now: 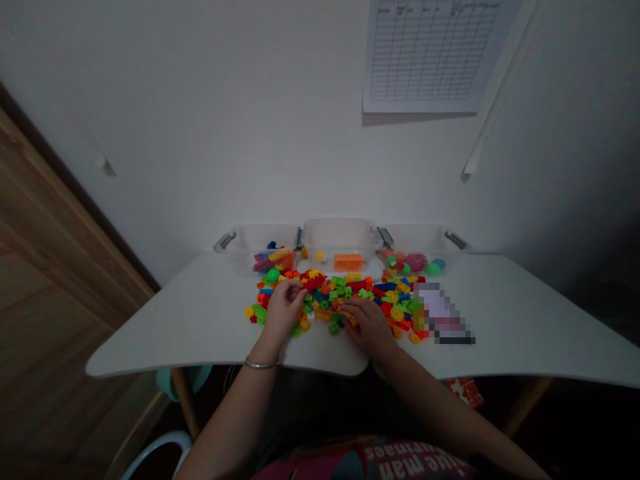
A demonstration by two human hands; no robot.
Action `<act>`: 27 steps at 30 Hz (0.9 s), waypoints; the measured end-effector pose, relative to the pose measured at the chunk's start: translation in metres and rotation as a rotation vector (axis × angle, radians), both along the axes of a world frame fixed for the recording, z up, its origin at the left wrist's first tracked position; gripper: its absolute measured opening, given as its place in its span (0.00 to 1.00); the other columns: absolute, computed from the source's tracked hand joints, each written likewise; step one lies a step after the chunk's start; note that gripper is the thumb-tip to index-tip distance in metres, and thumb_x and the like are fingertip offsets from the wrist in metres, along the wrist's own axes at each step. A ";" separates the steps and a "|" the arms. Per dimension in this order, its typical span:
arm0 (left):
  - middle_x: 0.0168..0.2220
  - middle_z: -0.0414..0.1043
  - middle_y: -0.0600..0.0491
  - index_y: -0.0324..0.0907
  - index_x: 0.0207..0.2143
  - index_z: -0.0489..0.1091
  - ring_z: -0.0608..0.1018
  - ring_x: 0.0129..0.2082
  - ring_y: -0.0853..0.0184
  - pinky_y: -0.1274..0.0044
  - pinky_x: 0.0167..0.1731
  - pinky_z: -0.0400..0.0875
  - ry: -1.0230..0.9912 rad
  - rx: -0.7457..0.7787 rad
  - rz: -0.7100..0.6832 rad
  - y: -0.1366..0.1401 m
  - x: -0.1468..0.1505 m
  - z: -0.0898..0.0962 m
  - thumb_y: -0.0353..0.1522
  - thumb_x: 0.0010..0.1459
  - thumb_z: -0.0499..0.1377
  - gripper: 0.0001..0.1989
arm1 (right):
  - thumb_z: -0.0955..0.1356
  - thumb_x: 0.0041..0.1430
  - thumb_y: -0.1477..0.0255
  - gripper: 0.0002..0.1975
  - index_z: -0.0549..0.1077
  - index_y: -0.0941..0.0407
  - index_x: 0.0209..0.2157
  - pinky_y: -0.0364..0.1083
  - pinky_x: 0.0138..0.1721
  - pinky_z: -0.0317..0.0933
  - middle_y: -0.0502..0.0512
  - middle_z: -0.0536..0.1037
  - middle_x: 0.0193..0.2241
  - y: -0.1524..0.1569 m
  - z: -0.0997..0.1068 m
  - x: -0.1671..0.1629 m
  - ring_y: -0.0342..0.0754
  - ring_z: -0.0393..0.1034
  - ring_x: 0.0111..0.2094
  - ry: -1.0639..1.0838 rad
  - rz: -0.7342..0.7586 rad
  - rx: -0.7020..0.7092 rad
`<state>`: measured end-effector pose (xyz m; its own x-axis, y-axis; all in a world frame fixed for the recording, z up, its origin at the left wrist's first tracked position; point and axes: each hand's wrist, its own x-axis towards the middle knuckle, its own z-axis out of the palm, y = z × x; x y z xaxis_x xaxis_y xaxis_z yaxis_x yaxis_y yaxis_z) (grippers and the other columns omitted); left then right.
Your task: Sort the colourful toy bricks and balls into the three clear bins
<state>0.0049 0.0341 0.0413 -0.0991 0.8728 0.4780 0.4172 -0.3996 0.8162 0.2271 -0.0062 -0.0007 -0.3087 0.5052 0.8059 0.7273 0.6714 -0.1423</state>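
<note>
A pile of small colourful plastic building blocks (pixel 325 303) is spread across the white table. My left hand (pixel 284 308) is over the left part of the pile with its fingers curled in. Whatever it may hold is hidden, and a red block (pixel 314 283) lies just beyond its fingertips. Lower down, at the pile's near edge, my right hand (pixel 369 327) has its fingers bent over a yellow-orange toy block (pixel 349 316), partly covered by them. Green blocks (pixel 334 327) lie just left of that hand.
Three clear plastic bins stand along the wall: the left bin (pixel 240 260) and right bin (pixel 453 257) hold mixed pieces, the middle bin (pixel 343 230) orange and yellow ones. A blurred phone-like object (pixel 445 317) lies right of the pile. The white table (pixel 190 327) has a curved front edge.
</note>
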 end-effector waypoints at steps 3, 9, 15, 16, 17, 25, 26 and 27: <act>0.29 0.68 0.57 0.41 0.35 0.66 0.74 0.26 0.71 0.77 0.30 0.72 -0.422 -0.117 0.055 0.015 -0.011 0.015 0.33 0.53 0.60 0.08 | 0.66 0.58 0.77 0.11 0.73 0.54 0.42 0.53 0.46 0.67 0.58 0.77 0.42 0.000 0.000 0.000 0.52 0.70 0.43 -0.009 0.021 -0.024; 0.31 0.69 0.57 0.41 0.33 0.64 0.76 0.28 0.76 0.80 0.36 0.74 -0.967 -0.114 0.098 0.045 -0.026 0.043 0.26 0.55 0.58 0.05 | 0.66 0.57 0.78 0.11 0.74 0.54 0.42 0.53 0.46 0.67 0.58 0.77 0.41 0.001 -0.001 0.001 0.52 0.70 0.44 -0.005 0.030 -0.043; 0.29 0.71 0.55 0.39 0.36 0.66 0.76 0.30 0.76 0.85 0.35 0.74 -1.117 -0.188 0.115 0.066 -0.033 0.059 0.19 0.55 0.54 0.09 | 0.65 0.58 0.78 0.11 0.74 0.54 0.41 0.53 0.46 0.67 0.57 0.78 0.40 0.001 -0.001 0.002 0.51 0.70 0.43 0.002 0.038 -0.030; 0.29 0.71 0.55 0.39 0.37 0.66 0.76 0.30 0.76 0.86 0.35 0.74 -1.131 -0.201 0.123 0.068 -0.033 0.062 0.18 0.55 0.54 0.10 | 0.66 0.58 0.78 0.10 0.74 0.54 0.41 0.53 0.46 0.67 0.57 0.78 0.40 0.002 -0.001 0.002 0.51 0.70 0.43 0.003 0.043 -0.027; 0.29 0.71 0.54 0.38 0.37 0.67 0.76 0.30 0.76 0.86 0.34 0.74 -1.139 -0.209 0.133 0.070 -0.033 0.064 0.18 0.55 0.54 0.11 | 0.66 0.57 0.78 0.10 0.74 0.54 0.41 0.53 0.46 0.67 0.57 0.78 0.40 0.002 -0.001 0.002 0.51 0.70 0.43 0.003 0.048 -0.024; 0.32 0.71 0.51 0.37 0.34 0.67 0.77 0.32 0.75 0.84 0.35 0.75 -1.188 -0.219 0.107 0.070 -0.033 0.070 0.19 0.55 0.52 0.08 | 0.66 0.56 0.79 0.12 0.74 0.54 0.41 0.53 0.46 0.67 0.57 0.77 0.40 0.001 -0.001 0.002 0.51 0.70 0.43 0.015 0.053 -0.051; 0.33 0.71 0.51 0.37 0.33 0.67 0.77 0.32 0.75 0.84 0.35 0.75 -1.183 -0.226 0.100 0.070 -0.033 0.069 0.19 0.55 0.52 0.08 | 0.66 0.56 0.79 0.12 0.74 0.54 0.41 0.52 0.46 0.67 0.57 0.78 0.40 0.001 0.000 0.002 0.51 0.70 0.43 0.017 0.057 -0.046; 0.33 0.70 0.52 0.37 0.33 0.67 0.77 0.32 0.76 0.85 0.35 0.75 -1.178 -0.232 0.096 0.070 -0.034 0.068 0.19 0.54 0.52 0.09 | 0.66 0.56 0.79 0.11 0.74 0.54 0.41 0.52 0.46 0.67 0.57 0.78 0.40 0.001 0.000 0.002 0.51 0.70 0.43 0.016 0.062 -0.040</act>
